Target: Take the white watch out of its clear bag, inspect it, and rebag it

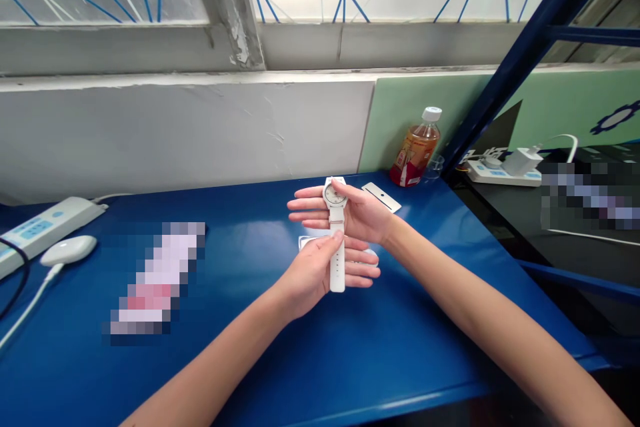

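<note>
A white wristwatch (337,217) with a round dial and a white strap is held upright in the view, lying across both palms. My right hand (363,213) supports the dial end, its thumb pressed on the edge of the watch case and its fingers stretched to the left. Below it, my left hand (320,267) pinches the strap between thumb and palm, fingers pointing right. The strap's holed end hangs past the left fingers. Behind the hands lies a white object (303,241), mostly hidden. A white card (381,197) rests just beyond my right wrist.
On the blue table (240,373) stand a drink bottle (417,148) at the back right and a power strip (50,230) at left. Near the strip lies a white rounded case (69,251) on a cable. A blurred-out flat object (157,277) is left of centre. A blue metal post (500,80) rises at right.
</note>
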Demonstrator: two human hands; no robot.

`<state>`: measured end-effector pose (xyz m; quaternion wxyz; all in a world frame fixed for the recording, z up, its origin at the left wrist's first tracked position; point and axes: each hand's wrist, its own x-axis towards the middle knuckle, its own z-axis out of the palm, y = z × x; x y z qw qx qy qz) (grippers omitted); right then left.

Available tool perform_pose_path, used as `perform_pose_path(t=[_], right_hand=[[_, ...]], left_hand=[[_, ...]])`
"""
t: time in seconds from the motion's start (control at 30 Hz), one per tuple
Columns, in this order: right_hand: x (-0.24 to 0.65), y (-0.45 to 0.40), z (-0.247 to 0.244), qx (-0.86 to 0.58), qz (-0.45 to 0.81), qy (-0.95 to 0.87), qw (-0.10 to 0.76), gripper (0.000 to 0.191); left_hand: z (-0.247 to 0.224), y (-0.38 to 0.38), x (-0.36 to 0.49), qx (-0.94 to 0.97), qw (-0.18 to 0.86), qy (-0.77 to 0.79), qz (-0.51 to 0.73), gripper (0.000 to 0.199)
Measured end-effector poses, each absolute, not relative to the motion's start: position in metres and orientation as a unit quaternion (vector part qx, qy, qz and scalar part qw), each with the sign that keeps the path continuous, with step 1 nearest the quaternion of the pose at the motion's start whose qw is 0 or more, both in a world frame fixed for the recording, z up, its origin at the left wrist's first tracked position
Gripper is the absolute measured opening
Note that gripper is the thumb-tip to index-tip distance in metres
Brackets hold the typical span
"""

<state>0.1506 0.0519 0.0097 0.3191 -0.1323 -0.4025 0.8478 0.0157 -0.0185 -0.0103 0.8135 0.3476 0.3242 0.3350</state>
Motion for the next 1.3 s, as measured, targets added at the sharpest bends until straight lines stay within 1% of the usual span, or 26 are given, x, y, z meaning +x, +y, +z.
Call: perform_pose_path(t=[0.17,0.27,0.47,0.53,0.63,0.7,0.83,1.0,1.3], right_hand=[[0.1528,0.0563,0.0108,-0.164,0.838,-0.416,0.312,0.057],[0.1526,0.0568,0.01,-0.148,0.846,-0.405,0.312,0.06],[0.1526,0.0522,0.0153,-0.135,0.862,-0.366,0.323,0.073],[0.1529,0.0518,0.0153,-0.132,0.865,-0.361,0.324,0.071],[0.1531,0.053,0.0124,-0.135,0.865,-0.364,0.318,0.06],[0.1536,0.0546,0.0103,-0.144,0.864,-0.37,0.31,0.057],[0.1555,0.0577,0.0095,-0.169,0.855,-0.391,0.294,0.059],[0.1568,0.0568,0.0134,-0.166,0.857,-0.394,0.287,0.059],[0.1596,0.054,0.0131,-0.129,0.87,-0.376,0.29,0.07]], left_hand=[[-0.0079,-0.0196,0.0178,0.341,0.823,0.309,0.332,0.038],[-0.0069,-0.0196,0.0171,0.337,0.823,0.317,0.329,0.039],[-0.0056,-0.0178,0.0145,0.345,0.804,0.347,0.338,0.037],[-0.0051,-0.0176,0.0142,0.341,0.806,0.345,0.339,0.036],[-0.0052,-0.0173,0.0139,0.332,0.814,0.334,0.34,0.035],[-0.0058,-0.0169,0.0135,0.33,0.818,0.327,0.338,0.034],[-0.0065,-0.016,0.0121,0.332,0.817,0.326,0.34,0.034],[-0.0058,-0.0157,0.0108,0.332,0.819,0.331,0.33,0.035],[-0.0071,-0.0153,0.0093,0.331,0.824,0.331,0.319,0.033]])
